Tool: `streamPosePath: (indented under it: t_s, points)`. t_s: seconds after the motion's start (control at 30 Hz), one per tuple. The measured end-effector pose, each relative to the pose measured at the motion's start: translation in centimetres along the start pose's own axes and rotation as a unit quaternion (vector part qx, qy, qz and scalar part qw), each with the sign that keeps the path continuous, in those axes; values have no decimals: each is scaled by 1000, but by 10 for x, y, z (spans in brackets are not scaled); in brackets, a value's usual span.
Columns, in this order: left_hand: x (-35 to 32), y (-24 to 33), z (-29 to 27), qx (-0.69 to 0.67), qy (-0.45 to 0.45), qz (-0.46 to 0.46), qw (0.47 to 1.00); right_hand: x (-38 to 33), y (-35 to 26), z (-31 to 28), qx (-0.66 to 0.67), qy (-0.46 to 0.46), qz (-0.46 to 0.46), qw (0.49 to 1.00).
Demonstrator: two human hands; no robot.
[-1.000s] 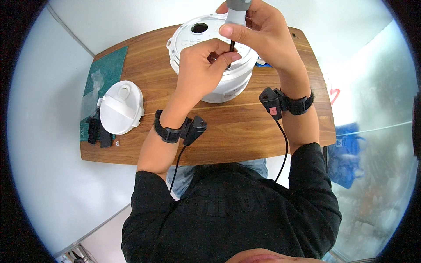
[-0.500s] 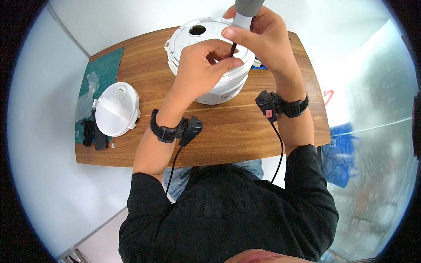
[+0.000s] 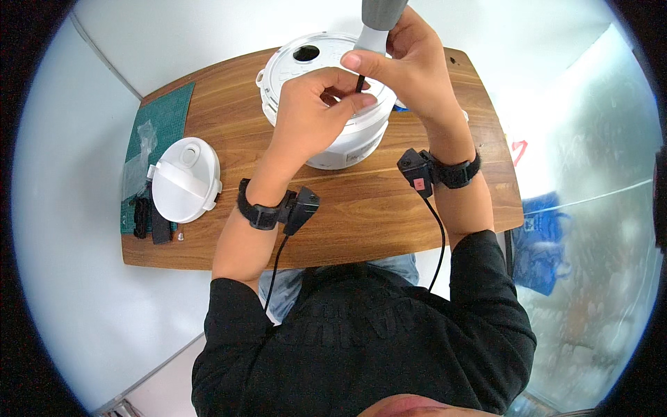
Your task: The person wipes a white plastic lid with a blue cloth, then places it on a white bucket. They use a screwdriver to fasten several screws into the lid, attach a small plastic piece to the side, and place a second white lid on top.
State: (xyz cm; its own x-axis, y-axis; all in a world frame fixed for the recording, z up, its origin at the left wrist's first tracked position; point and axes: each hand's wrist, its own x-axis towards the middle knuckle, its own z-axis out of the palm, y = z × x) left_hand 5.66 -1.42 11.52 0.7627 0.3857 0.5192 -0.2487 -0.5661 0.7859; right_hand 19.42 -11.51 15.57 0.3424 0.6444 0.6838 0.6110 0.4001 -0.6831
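Observation:
A round white appliance body [image 3: 337,146] sits at the far middle of the wooden table [image 3: 347,208], its top toward me with a dark round hole at the left. My right hand [image 3: 420,73] grips a grey screwdriver [image 3: 374,40] with a black shaft, held upright above the right part of that top. My left hand [image 3: 309,111] is closed beside the shaft's lower end, thumb and fingers pinched close together. What those fingertips hold, if anything, and the tip of the shaft are hidden behind them.
A white round lid [image 3: 187,170] with a raised band lies on the left, partly over a green cutting mat [image 3: 167,108]. Around it are a clear plastic bag [image 3: 146,142] and black items [image 3: 160,228]. A blue bag [image 3: 538,243] hangs beyond the table's right edge.
The screwdriver and both hands have shifted slightly left in the picture. The appliance appears slightly left too, and the grips look the same.

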Motion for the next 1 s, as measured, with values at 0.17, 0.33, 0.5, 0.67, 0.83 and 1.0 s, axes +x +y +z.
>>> streamPosePath:
  t_s: [0.17,0.33,0.5,0.67,0.83,1.0]
  points:
    - [1,-6,1,-25,12,-17,999,-2,8,3,228,-62,6,972]
    - [1,-7,1,-30,-10,-20,999,2,12,-5,222,-100,5,970]
    - [-1,-8,1,-59,-12,-15,998,0,7,5,208,-46,30,977]
    - [-3,-15,-3,4,-37,11,999,-2,-4,3,168,-47,63,983]
    - [-5,-8,-3,98,-67,36,992,-3,-5,7,171,-31,43,984]
    - [-8,-8,2,207,-38,85,974,0,-15,7,175,-55,72,980]
